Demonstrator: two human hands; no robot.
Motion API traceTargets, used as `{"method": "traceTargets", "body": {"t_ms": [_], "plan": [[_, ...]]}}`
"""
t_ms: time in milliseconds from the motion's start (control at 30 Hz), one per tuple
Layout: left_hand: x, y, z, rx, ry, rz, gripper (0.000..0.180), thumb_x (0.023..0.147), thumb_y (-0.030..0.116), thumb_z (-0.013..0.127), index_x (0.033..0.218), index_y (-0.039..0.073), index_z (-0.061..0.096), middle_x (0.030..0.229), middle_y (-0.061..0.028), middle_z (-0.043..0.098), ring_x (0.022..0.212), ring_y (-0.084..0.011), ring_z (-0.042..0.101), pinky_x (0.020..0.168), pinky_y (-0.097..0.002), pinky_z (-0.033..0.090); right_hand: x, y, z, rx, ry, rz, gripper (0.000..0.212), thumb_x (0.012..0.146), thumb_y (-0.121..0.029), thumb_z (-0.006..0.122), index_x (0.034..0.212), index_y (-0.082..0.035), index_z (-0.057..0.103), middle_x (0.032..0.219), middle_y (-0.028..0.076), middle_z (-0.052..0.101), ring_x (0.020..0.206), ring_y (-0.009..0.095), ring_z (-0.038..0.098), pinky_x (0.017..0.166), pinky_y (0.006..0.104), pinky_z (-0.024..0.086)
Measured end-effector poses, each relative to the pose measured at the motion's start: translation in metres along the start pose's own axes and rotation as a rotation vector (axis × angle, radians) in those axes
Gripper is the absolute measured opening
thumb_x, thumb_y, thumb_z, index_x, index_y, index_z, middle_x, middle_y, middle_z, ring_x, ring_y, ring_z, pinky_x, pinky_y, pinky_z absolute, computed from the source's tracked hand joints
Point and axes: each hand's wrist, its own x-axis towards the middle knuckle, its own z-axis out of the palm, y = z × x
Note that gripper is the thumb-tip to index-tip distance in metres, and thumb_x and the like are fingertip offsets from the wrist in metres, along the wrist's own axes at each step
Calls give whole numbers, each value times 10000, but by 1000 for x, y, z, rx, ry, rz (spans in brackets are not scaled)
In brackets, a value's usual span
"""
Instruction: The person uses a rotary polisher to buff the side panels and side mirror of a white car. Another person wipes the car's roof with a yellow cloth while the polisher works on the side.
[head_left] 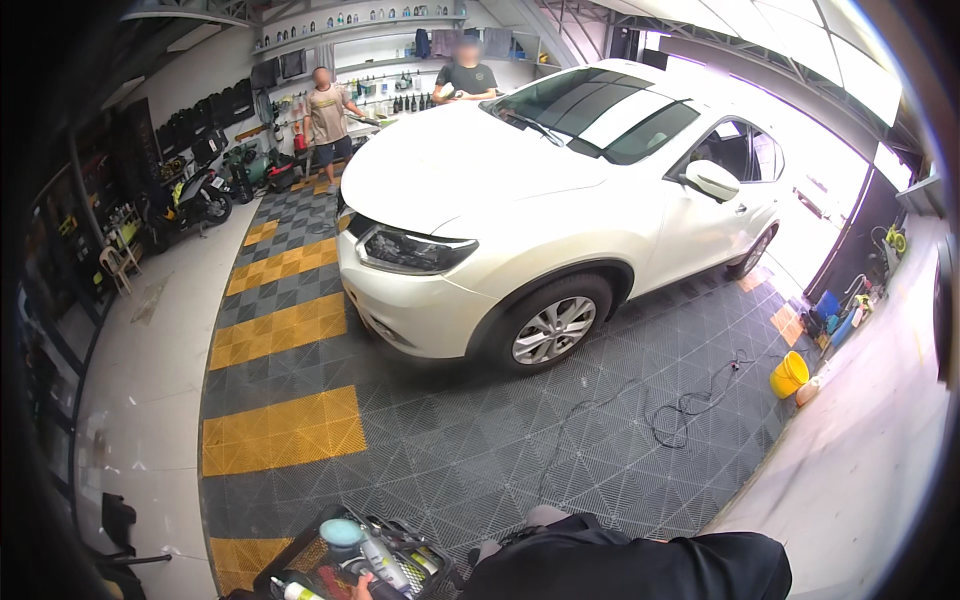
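At the lower edge, a bit of my left hand (pixel 362 586) shows beside a black open-mesh basket or cart tray (pixel 268 578). The fingers are mostly cut off, so I cannot tell whether they grip anything. Nearest to the hand is a grey-white tube-shaped bottle or tool (pixel 384 562), lying tilted in the tray. A round pale-teal pad (pixel 342 533) rests at the tray's far side. Close to the near rim lies a white bottle with a green-yellow label (pixel 298 591). My right hand is out of the picture; dark clothing (pixel 620 570) fills the bottom right.
A white car (pixel 470 190) stands ahead on grey and yellow floor tiles (pixel 285 430). A black cable (pixel 675 425) snakes across the floor near a yellow bucket (pixel 789 375). Two people, one in beige (pixel 327 115), one in dark (pixel 466 78), stand beyond the hood. A motorbike (pixel 203 197) is parked left.
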Motion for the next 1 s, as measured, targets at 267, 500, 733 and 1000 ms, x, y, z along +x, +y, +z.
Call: {"method": "traceTargets", "body": {"t_ms": [267, 500, 733, 1000], "plan": [[-4, 22, 52, 22, -114, -4, 672, 694, 229, 729, 1270, -14, 480, 1126, -184, 585, 974, -296, 596, 808, -407, 505, 59, -51, -55, -1066, 264, -823, 164, 758, -279, 712, 796, -120, 724, 910, 71, 671, 883, 257, 635, 731, 424, 532], [-19, 16, 45, 37, -101, 17, 748, 702, 268, 734, 1324, -27, 439, 1222, -211, 559, 1085, -308, 575, 888, -411, 487, -9, -144, -81, 306, 190, -268, 489, 846, -125, 524, 1327, -41, 507, 844, 86, 694, 668, 181, 687, 539, 305, 580], [-48, -21, -9, 836, 424, 258, 921, 675, 403, 754, 1333, -130, 394, 1302, -328, 497, 1243, -385, 495, 1038, -383, 401, 36, -66, -22, 162, -22, -91, 286, 855, -209, 616, 1092, -59, 674, 1321, 94, 569, 1120, 229, 601, 920, 374, 493], [-142, -12, 182, 1290, 630, 459, 660, 851, 392, 596, 1335, -38, 471, 1462, -272, 312, 1403, -424, 207, 1083, -664, 160, 115, -27, -99, 218, -147, -195, 283, 848, -120, 571, 1120, -56, 617, 845, 104, 682, 665, 246, 674, 576, 388, 581]]}}
